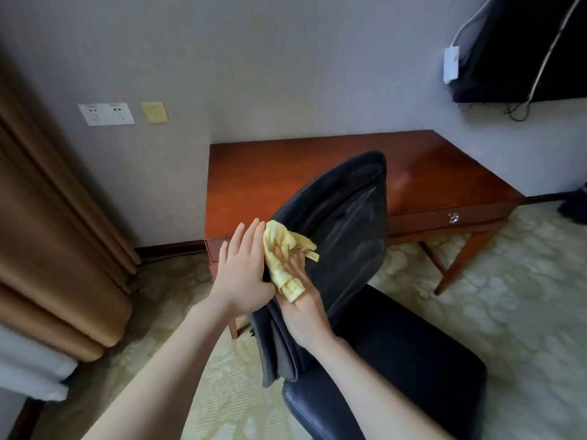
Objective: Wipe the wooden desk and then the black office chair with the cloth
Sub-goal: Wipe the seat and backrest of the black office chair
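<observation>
The black office chair (346, 236) stands in front of the reddish wooden desk (438, 173), its backrest turned towards me. A crumpled yellow cloth (281, 249) lies in the upturned palm of my right hand (301, 309), just in front of the backrest's left edge. My left hand (244, 268) is flat with straight fingers and touches the cloth's left side. Both hands are together, over the chair's back. The chair's seat (413, 369) shows at the lower right.
A brown curtain (54, 236) hangs at the left, with white bedding below it. Wall sockets (106, 114) sit above the desk's left end. A black TV (521, 49) with white cables hangs at the upper right. The floor is pale patterned carpet (508, 296).
</observation>
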Demonstrator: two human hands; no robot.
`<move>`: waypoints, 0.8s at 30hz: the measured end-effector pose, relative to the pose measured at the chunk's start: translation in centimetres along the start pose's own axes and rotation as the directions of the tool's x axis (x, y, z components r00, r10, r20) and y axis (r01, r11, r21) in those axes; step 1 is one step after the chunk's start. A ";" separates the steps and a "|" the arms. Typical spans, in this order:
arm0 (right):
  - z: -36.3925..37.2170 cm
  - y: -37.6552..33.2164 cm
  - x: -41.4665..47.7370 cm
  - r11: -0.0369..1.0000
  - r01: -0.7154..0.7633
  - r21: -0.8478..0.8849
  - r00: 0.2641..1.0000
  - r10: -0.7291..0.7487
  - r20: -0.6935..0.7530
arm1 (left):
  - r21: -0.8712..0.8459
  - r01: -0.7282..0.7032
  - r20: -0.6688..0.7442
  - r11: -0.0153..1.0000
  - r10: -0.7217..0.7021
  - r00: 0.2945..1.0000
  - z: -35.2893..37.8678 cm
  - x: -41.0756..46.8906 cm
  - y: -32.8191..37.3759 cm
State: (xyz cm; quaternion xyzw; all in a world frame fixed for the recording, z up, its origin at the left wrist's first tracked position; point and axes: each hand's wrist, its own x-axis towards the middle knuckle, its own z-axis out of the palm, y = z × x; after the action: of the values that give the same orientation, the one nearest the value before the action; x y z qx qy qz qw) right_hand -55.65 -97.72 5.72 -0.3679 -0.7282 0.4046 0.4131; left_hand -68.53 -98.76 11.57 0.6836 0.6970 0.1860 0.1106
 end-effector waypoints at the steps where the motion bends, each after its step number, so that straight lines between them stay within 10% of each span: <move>1: -0.4 0.5 0.6 0.999 0.019 -0.051 0.999 -0.018 0.031 | -0.003 -0.014 0.015 1.000 0.014 1.000 0.0 0.9 -0.1; 13: -9.2 7.1 13.7 0.845 -0.046 -0.533 0.995 -0.009 -0.100 | 0.121 -0.041 0.098 0.992 0.029 0.995 0.2 8.5 -1.4; 19: -17.7 9.9 20.4 0.927 -0.335 -0.169 0.888 0.250 -0.387 | 0.196 -0.056 0.072 0.979 0.042 0.996 0.5 10.8 -1.6; 24: -23.8 11.6 24.1 0.820 -0.534 0.205 0.637 0.550 -0.540 | 0.205 -0.073 0.068 0.976 0.060 0.996 0.7 11.4 -1.4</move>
State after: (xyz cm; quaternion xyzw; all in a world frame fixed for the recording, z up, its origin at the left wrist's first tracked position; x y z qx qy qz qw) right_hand -41.24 -65.32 10.59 -0.6683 -0.4181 0.3878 0.4777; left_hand -70.03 -87.32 11.52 0.7197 0.6856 0.0950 0.0539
